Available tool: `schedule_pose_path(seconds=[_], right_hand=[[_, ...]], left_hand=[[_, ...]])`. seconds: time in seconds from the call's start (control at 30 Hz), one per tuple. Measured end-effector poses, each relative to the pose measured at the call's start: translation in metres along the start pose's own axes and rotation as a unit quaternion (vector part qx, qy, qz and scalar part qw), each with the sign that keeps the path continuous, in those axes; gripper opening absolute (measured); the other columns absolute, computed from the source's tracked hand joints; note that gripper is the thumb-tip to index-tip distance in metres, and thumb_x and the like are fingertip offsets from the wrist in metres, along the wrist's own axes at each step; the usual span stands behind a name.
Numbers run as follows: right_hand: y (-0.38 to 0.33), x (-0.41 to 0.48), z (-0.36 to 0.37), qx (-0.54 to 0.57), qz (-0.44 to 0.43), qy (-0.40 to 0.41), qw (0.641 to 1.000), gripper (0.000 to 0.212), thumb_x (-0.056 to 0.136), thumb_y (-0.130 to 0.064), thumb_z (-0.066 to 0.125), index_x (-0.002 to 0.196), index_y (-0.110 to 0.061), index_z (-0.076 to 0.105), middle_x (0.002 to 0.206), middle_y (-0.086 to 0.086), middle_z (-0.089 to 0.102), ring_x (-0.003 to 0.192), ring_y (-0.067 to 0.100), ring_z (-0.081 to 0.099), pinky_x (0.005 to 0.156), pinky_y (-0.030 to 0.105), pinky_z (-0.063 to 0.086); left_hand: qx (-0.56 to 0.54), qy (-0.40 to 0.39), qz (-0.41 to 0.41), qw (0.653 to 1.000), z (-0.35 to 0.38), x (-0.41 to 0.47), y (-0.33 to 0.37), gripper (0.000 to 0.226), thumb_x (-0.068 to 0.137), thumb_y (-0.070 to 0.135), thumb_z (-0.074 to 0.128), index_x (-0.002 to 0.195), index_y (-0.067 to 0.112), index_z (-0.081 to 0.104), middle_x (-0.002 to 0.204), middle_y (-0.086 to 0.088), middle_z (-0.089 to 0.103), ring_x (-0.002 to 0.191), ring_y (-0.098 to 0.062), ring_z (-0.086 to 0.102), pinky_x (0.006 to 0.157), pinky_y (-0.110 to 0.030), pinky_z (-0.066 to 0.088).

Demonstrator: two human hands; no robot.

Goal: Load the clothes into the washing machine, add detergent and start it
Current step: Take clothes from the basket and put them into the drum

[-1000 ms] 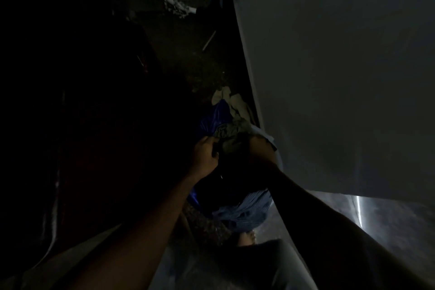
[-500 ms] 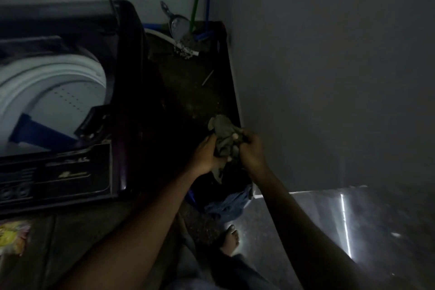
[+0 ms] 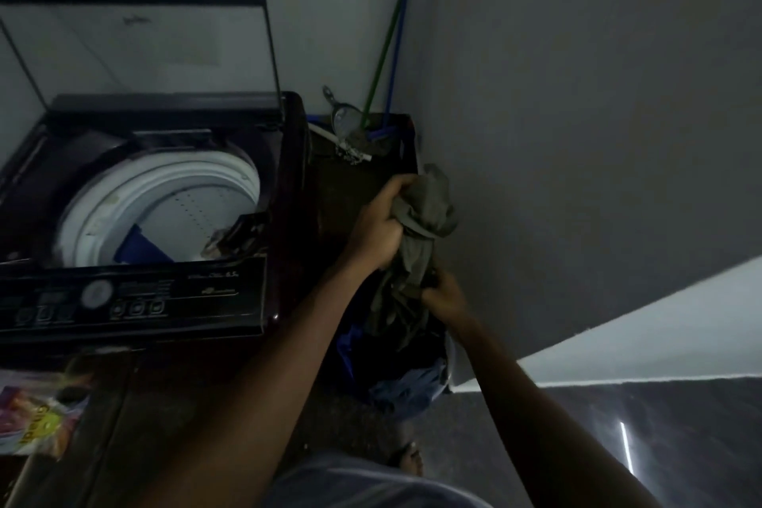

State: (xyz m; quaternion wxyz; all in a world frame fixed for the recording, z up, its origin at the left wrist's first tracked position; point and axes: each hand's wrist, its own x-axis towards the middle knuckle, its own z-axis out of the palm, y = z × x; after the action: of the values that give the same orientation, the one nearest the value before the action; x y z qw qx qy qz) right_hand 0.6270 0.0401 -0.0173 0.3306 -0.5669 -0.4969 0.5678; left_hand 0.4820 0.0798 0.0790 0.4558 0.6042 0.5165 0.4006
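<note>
A person holds a grey-green garment (image 3: 429, 206) above the heap of clothes (image 3: 412, 384) on the floor, between the washing machine (image 3: 185, 293) and the wall. The left hand (image 3: 379, 227) has its grip clenched round the top of the cloth. The right hand (image 3: 443, 297) bunches the hanging tail, likely to stop it dragging. The lid (image 3: 136, 33) stands raised, leaving the drum (image 3: 165, 194) open for loading, with a blue item (image 3: 140, 250) already inside. A bright packet (image 3: 37, 412), probably the detergent, lies in front of the machine.
</note>
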Motion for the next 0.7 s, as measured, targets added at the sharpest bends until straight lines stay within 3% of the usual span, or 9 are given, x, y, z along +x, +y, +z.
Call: schedule_pose_path(seconds=[0.07, 0.13, 0.2, 0.3, 0.4, 0.5, 0.6, 0.63, 0.7], right_hand=[[0.001, 0.001, 0.014, -0.029, 0.009, -0.009, 1.0, 0.032, 0.084, -0.014, 0.072, 0.115, -0.011, 0.061, 0.11, 0.006, 0.066, 0.096, 0.014, 0.064, 0.076, 0.017, 0.052], [0.004, 0.005, 0.024, -0.04, 0.008, -0.002, 0.999, 0.023, 0.091, -0.014, 0.064, 0.112, -0.007, 0.063, 0.109, 0.013, 0.066, 0.1, 0.023, 0.063, 0.074, 0.018, 0.052], [0.002, 0.01, 0.029, -0.036, 0.026, 0.043, 0.998, 0.021, 0.094, -0.005, 0.054, 0.113, -0.007, 0.062, 0.106, 0.009, 0.065, 0.103, 0.028, 0.062, 0.075, 0.023, 0.051], [-0.018, 0.019, 0.038, -0.034, -0.001, 0.143, 0.989, 0.027, 0.093, 0.001, 0.042, 0.114, 0.001, 0.06, 0.108, 0.012, 0.065, 0.106, 0.031, 0.061, 0.087, 0.041, 0.052], [-0.071, 0.026, 0.061, -0.022, -0.033, 0.186, 0.982, 0.024, 0.096, -0.004, 0.043, 0.108, 0.0, 0.063, 0.106, 0.013, 0.067, 0.099, 0.024, 0.063, 0.088, 0.04, 0.053], [-0.126, 0.035, 0.097, -0.017, -0.074, 0.185, 0.98, 0.019, 0.095, -0.007, 0.045, 0.1, -0.002, 0.063, 0.092, 0.009, 0.067, 0.084, 0.017, 0.064, 0.073, 0.031, 0.055], [-0.175, 0.046, 0.15, -0.009, -0.094, 0.172, 0.981, 0.018, 0.096, -0.004, 0.044, 0.099, -0.003, 0.062, 0.084, 0.004, 0.063, 0.074, 0.01, 0.06, 0.056, 0.014, 0.05], [-0.189, 0.05, 0.169, -0.002, -0.104, 0.165, 0.981, 0.019, 0.096, -0.004, 0.044, 0.1, -0.003, 0.062, 0.085, 0.005, 0.064, 0.075, 0.012, 0.061, 0.058, 0.015, 0.051], [-0.211, 0.061, 0.204, 0.012, -0.126, 0.16, 0.979, 0.018, 0.096, -0.002, 0.043, 0.098, -0.004, 0.062, 0.086, 0.007, 0.065, 0.077, 0.015, 0.062, 0.065, 0.022, 0.053]], left_hand=[[-0.028, 0.006, 0.027, 0.999, -0.011, -0.003, 0.014, 0.038, 0.098, 0.003, 0.042, 0.115, 0.035, 0.055, 0.108, 0.011, 0.063, 0.103, -0.007, 0.061, 0.086, -0.021, 0.05], [-0.028, 0.012, 0.048, 0.998, -0.029, -0.005, 0.02, 0.042, 0.096, -0.002, 0.038, 0.107, 0.033, 0.059, 0.108, 0.007, 0.064, 0.101, -0.01, 0.062, 0.087, -0.024, 0.05], [0.039, 0.025, 0.072, 0.996, -0.055, -0.007, 0.016, 0.04, 0.092, -0.002, 0.038, 0.102, 0.028, 0.061, 0.106, 0.003, 0.064, 0.099, -0.016, 0.062, 0.084, -0.029, 0.049], [0.191, 0.061, 0.08, 0.977, -0.099, -0.009, -0.01, 0.041, 0.083, -0.006, 0.042, 0.105, 0.021, 0.063, 0.102, 0.006, 0.053, 0.098, -0.018, 0.056, 0.077, -0.026, 0.04], [0.241, 0.045, 0.059, 0.968, -0.139, -0.012, -0.04, 0.047, 0.077, -0.013, 0.043, 0.112, 0.013, 0.061, 0.111, -0.003, 0.051, 0.108, -0.024, 0.055, 0.09, -0.033, 0.045], [0.192, -0.048, 0.017, 0.98, -0.176, -0.016, -0.06, 0.056, 0.08, -0.008, 0.053, 0.13, 0.018, 0.049, 0.131, -0.005, 0.047, 0.125, -0.022, 0.049, 0.104, -0.03, 0.04], [0.098, -0.129, 0.036, 0.986, -0.211, -0.019, -0.071, 0.096, 0.073, 0.024, 0.082, 0.149, 0.026, 0.024, 0.148, -0.001, 0.038, 0.135, -0.014, 0.043, 0.111, -0.028, 0.037], [0.066, -0.138, 0.044, 0.987, -0.222, -0.018, -0.072, 0.106, 0.07, 0.024, 0.086, 0.151, 0.025, 0.018, 0.149, -0.002, 0.038, 0.135, -0.011, 0.042, 0.111, -0.025, 0.037], [-0.009, -0.117, 0.04, 0.992, -0.244, -0.015, -0.065, 0.106, 0.068, 0.016, 0.087, 0.151, 0.018, 0.021, 0.145, -0.002, 0.045, 0.13, -0.012, 0.048, 0.106, -0.022, 0.042]])
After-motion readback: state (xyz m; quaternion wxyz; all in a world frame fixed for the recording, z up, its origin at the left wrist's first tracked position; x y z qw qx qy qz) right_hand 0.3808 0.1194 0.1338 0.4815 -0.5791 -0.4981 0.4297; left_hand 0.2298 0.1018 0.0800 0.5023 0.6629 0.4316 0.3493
